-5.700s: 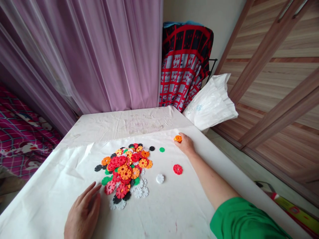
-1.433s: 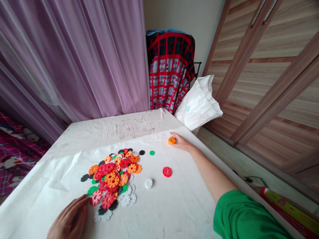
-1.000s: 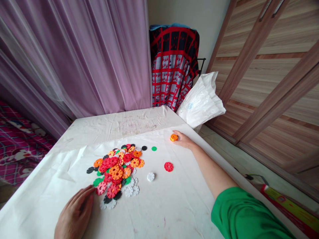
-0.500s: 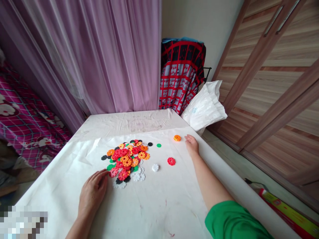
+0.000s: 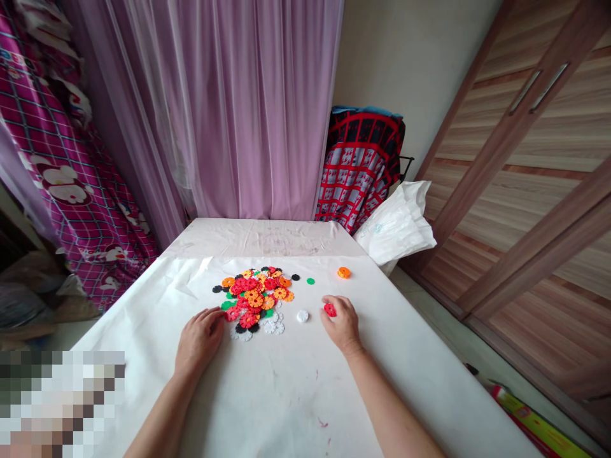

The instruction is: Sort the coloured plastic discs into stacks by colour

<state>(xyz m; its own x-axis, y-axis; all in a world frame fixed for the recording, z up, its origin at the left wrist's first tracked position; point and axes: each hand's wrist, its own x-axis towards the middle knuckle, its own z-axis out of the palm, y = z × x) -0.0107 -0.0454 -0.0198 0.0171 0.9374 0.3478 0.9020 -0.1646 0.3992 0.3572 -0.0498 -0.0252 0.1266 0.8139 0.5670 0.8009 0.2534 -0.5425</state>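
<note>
A pile of flower-shaped plastic discs in red, orange, green, black and white lies on the white-covered table. My left hand rests at the pile's left edge, palm down with bent fingers. Its fingertips are beside a green disc and a red one; I see nothing held in it. My right hand is over a red disc, which shows between its parted thumb and fingers. Left of this hand lies a white disc. Farther back sits a small stack of orange discs.
A single green disc and a black disc lie right of the pile. The white tablecloth covers the table. A white plastic bag stands at the right rear edge, before a checked cloth. Purple curtains hang behind.
My right hand has moved from beside the orange stack back toward me and left, to the red disc. My left hand stays at the pile. The camera view has shifted.
</note>
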